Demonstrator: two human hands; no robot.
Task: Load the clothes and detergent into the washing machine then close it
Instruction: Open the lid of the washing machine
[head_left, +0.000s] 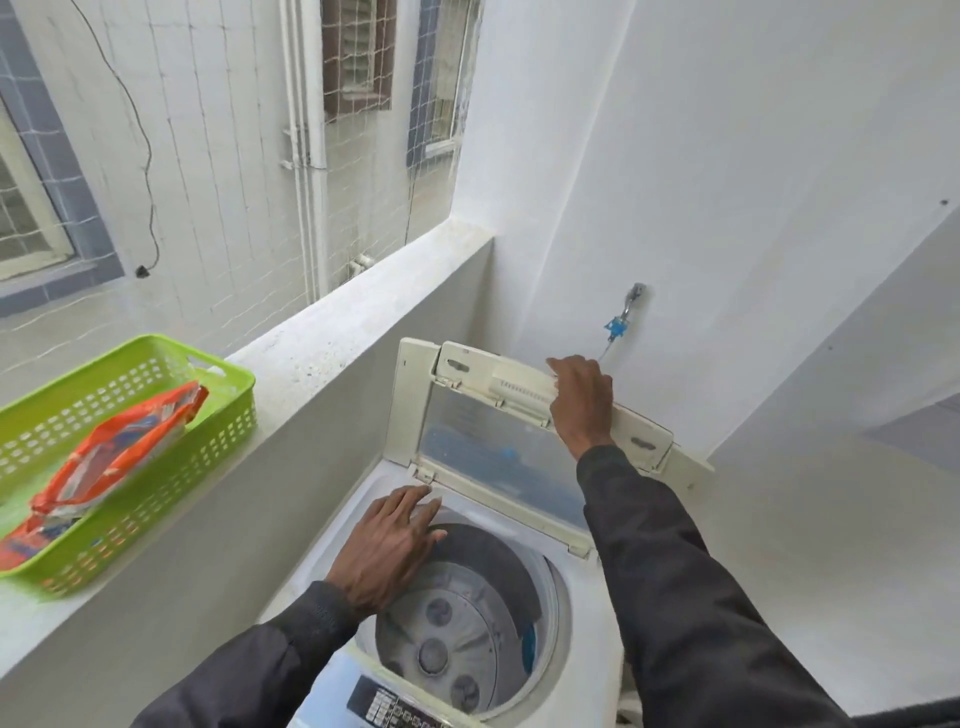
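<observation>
On the ledge to the left, a green basket sits near the ledge's inner edge with an orange detergent packet lying slanted inside it. Just right of the ledge stands the washing machine, its drum bare down to the agitator plate; no clothes are in sight. The left hand lies flat on the rim at the drum's far left edge, grip wide, fingers spread, holding nothing. The folding lid is raised against the wall. The right hand is on the lid's top edge, grip narrow, fingers curled over it. A tap juts from the wall above.
</observation>
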